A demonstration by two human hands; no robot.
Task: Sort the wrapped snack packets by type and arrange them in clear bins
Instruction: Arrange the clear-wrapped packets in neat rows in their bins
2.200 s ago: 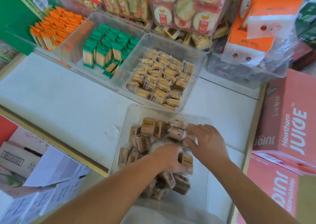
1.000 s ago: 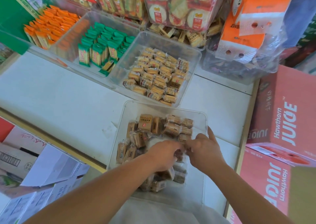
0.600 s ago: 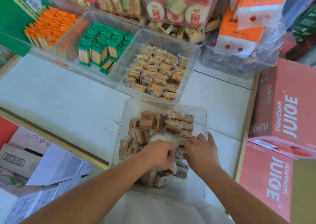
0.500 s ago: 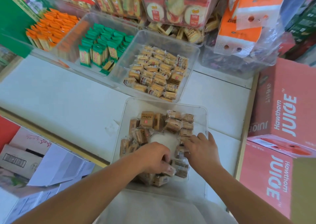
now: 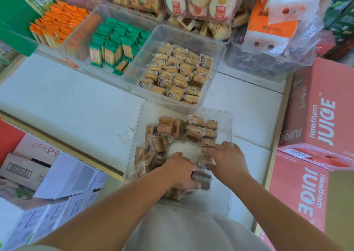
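In the near clear bin [image 5: 232, 131], brown packets [image 5: 202, 179] are gripped by the curled left hand [image 5: 180, 171], just nearward of the right hand [image 5: 229, 158], which is laid flat on neighbouring packets [image 5: 208, 141].

Stock before me, by colour:
- Nearest clear bin [image 5: 220, 201]: brown packets [image 5: 165, 127], one with a small red label.
- Second clear bin [image 5: 216, 53]: golden-yellow packets [image 5: 178, 74], dark brown ends.
- Green-topped packets [image 5: 115, 43]; orange-topped packets [image 5: 57, 24].
- My bench [image 5: 67, 97]: white.
- Cartons [image 5: 325, 107]: salmon pink, white lettering.
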